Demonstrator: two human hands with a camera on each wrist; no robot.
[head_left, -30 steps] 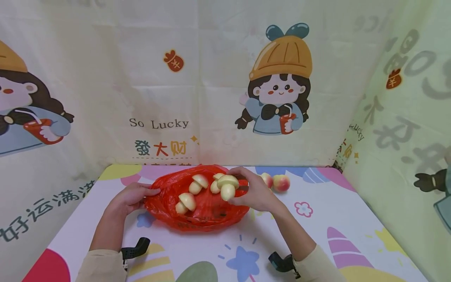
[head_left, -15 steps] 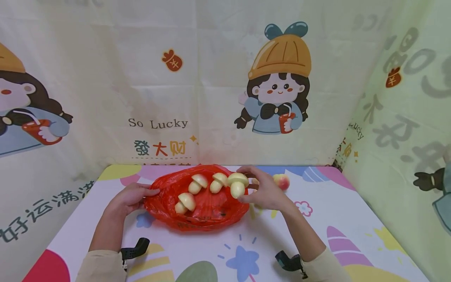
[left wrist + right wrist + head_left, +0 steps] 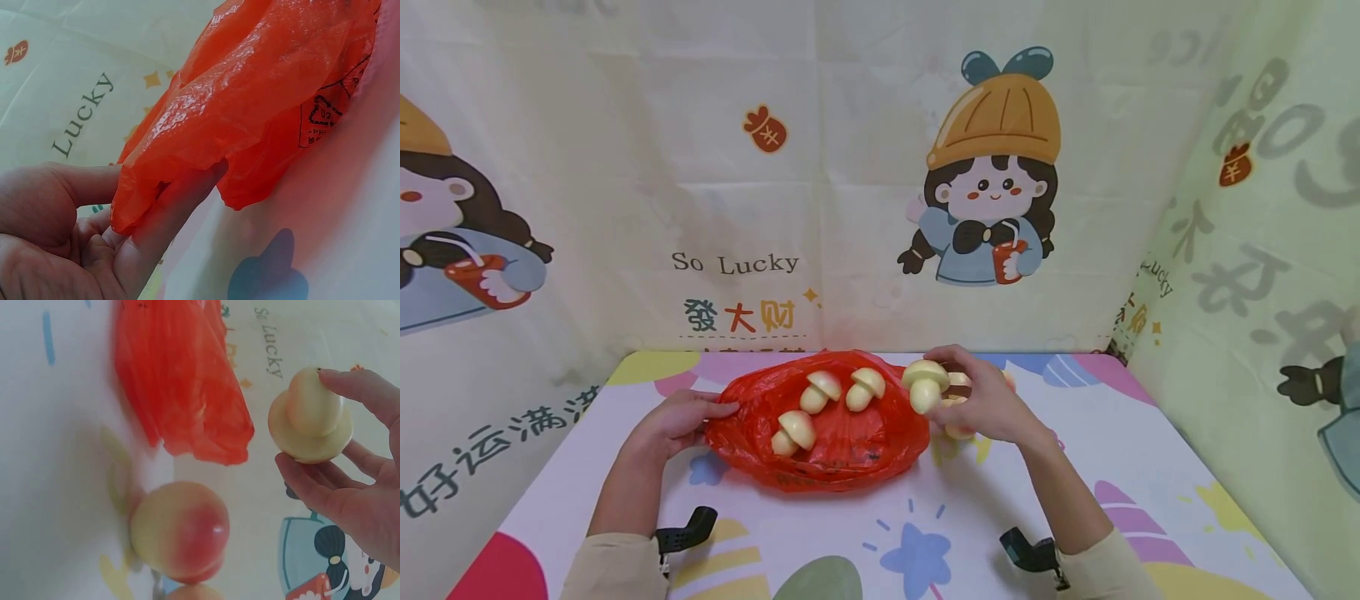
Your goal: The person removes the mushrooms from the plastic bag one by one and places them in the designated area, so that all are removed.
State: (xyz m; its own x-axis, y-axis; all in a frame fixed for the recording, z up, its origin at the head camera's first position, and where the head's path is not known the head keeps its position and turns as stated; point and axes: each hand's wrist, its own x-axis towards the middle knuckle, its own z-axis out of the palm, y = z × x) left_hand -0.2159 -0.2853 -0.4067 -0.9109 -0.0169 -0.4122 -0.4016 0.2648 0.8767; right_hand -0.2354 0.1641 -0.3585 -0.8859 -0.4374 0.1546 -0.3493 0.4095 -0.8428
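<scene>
bag [image 3: 250, 94]: crinkled plastic, left fingers [image 3: 175, 211] pinching | mushroom [image 3: 312, 406]: domed, material unclear, right fingers [image 3: 304, 482] pinching

The left hand [image 3: 676, 423] pinches between thumb [image 3: 94, 183] and fingers [image 3: 178, 206] — the right hand [image 3: 988, 402], well apart from it, grips, thumb opposing bent fingers.

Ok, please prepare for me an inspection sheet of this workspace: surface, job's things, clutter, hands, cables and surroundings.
Surface: white table with coloured prints.
Job's things: open red bag on the table, three mushrooms inside; fourth mushroom held outside; peaches on the table, right of the bag in the head view.
Clutter: nothing seen.
Hands: left hand holds the bag's edge; right hand grips the fourth mushroom, apart from the bag.
Cables: nothing seen.
Surroundings: pale cloth with cartoon prints and lettering.
</scene>
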